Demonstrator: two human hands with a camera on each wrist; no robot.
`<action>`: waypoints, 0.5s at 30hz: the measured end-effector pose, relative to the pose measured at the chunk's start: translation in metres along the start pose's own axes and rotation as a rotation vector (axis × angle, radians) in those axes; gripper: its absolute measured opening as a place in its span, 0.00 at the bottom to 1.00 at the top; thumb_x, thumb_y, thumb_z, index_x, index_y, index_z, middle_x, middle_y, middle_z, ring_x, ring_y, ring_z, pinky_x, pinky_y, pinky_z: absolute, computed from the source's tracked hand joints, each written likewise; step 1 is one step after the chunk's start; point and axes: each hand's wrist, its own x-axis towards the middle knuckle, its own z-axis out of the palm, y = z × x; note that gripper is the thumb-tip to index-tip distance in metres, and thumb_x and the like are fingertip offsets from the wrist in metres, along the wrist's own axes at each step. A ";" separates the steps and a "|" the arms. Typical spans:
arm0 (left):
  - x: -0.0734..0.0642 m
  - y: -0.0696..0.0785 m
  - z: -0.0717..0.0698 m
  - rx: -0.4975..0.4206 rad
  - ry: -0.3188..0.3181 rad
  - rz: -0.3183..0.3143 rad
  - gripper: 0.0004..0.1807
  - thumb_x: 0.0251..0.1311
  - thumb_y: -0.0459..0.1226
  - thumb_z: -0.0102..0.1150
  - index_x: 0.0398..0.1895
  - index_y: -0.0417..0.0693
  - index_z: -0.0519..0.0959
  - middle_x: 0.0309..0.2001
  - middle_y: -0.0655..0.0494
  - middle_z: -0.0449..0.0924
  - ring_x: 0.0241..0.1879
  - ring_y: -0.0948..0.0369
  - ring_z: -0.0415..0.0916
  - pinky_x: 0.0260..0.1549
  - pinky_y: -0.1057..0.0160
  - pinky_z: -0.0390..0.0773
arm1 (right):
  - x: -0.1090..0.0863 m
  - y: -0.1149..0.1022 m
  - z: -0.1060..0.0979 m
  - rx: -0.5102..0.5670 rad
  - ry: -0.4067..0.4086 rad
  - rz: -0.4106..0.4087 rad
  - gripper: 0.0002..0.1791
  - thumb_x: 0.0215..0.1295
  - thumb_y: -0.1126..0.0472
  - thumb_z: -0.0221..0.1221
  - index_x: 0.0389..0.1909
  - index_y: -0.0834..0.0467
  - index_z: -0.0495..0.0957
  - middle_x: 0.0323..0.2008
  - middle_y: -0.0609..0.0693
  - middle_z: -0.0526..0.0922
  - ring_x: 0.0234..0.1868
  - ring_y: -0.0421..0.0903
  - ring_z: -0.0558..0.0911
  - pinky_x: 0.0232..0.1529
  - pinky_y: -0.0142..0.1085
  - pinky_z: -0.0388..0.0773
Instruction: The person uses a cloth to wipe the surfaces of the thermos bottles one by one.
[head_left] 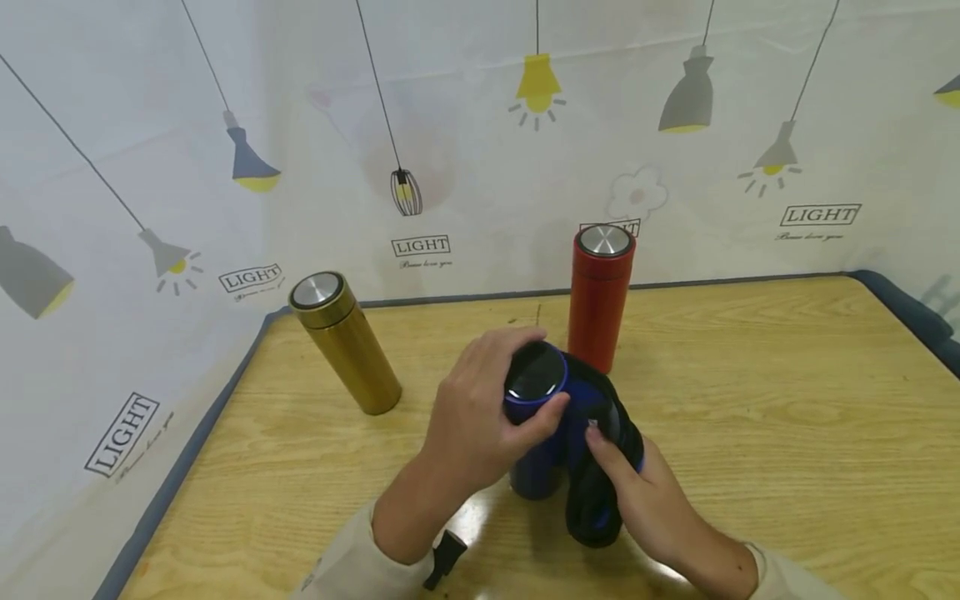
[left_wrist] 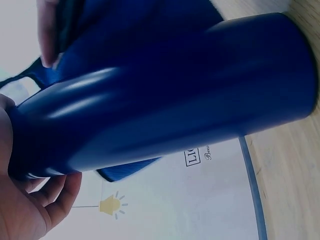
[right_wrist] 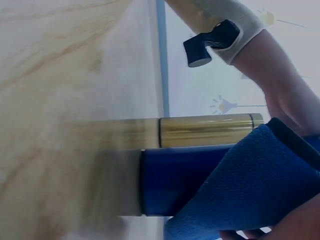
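A blue thermos bottle [head_left: 536,475] with a dark shiny lid stands upright on the table. My left hand [head_left: 476,408] grips it round the top, thumb in front and fingers behind. In the left wrist view the smooth side of the bottle [left_wrist: 190,95] fills the middle. My right hand [head_left: 648,496] holds a blue cloth [right_wrist: 250,185] with dark edging, the thumb pressing on its front. This cloth lies against the right and far side of the bottle, and a folded end hangs down. Most right-hand fingers are hidden behind it.
On the wooden table [head_left: 787,417] a gold bottle [head_left: 348,358] stands to the left and a red bottle [head_left: 600,312] behind the hands. A white printed sheet [head_left: 487,167] hangs along the back and left. A small black device [head_left: 447,557] sits at the left wrist.
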 end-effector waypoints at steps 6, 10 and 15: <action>0.002 -0.001 -0.001 -0.024 0.021 0.043 0.29 0.65 0.57 0.53 0.60 0.48 0.74 0.54 0.53 0.80 0.54 0.58 0.78 0.52 0.59 0.82 | -0.003 -0.006 -0.002 -0.013 0.035 -0.094 0.17 0.82 0.61 0.39 0.53 0.68 0.72 0.43 0.53 0.82 0.44 0.40 0.82 0.45 0.33 0.83; 0.002 -0.001 -0.002 -0.032 0.014 0.049 0.26 0.65 0.56 0.55 0.58 0.50 0.76 0.56 0.53 0.79 0.56 0.58 0.78 0.51 0.60 0.83 | 0.000 -0.005 -0.002 -0.036 0.052 -0.078 0.17 0.81 0.60 0.40 0.53 0.67 0.74 0.43 0.54 0.83 0.43 0.39 0.82 0.45 0.33 0.82; -0.001 -0.003 -0.004 -0.031 0.002 0.035 0.23 0.61 0.52 0.58 0.58 0.54 0.79 0.60 0.50 0.74 0.47 0.57 0.83 0.38 0.65 0.86 | 0.004 0.004 0.000 -0.005 -0.014 0.001 0.21 0.82 0.56 0.40 0.62 0.66 0.70 0.54 0.61 0.81 0.53 0.41 0.82 0.52 0.31 0.81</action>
